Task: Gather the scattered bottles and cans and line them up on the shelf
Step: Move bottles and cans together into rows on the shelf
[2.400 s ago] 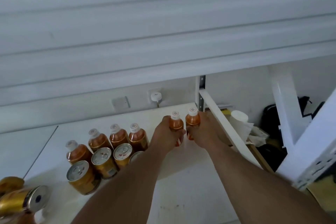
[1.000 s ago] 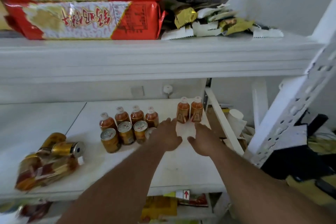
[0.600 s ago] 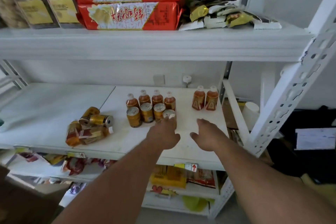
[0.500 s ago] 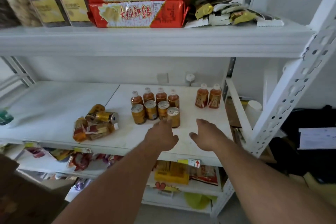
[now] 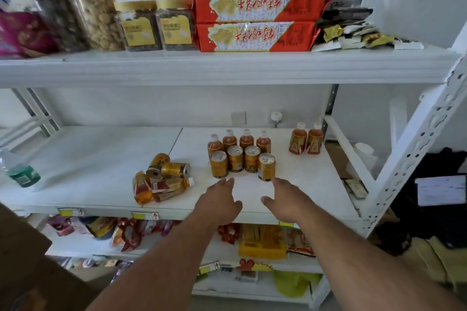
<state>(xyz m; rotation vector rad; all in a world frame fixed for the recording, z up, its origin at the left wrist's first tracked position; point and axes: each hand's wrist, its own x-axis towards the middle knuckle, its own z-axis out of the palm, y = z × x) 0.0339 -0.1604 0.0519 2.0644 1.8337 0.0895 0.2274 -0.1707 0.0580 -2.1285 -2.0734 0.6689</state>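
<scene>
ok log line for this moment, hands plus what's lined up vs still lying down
left hand: open, empty | right hand: open, empty | standing cans and bottles: lined up | bottle pair: upright, right | fallen pile: not gathered

Red arrows mark the shelf-edge tags (image 5: 145, 215); packet lettering is unreadable.

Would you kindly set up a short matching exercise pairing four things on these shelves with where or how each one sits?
Things:
1. pair of bottles
2. row of four cans
3. heap of bottles and cans
4. red snack packs

Places or states:
A. lying on their sides, left of the upright group
B. stacked on the upper shelf
C. upright at the far right, apart from the rest
D. upright, directly in front of four bottles

Pairs: 1-C, 2-D, 3-A, 4-B
</scene>
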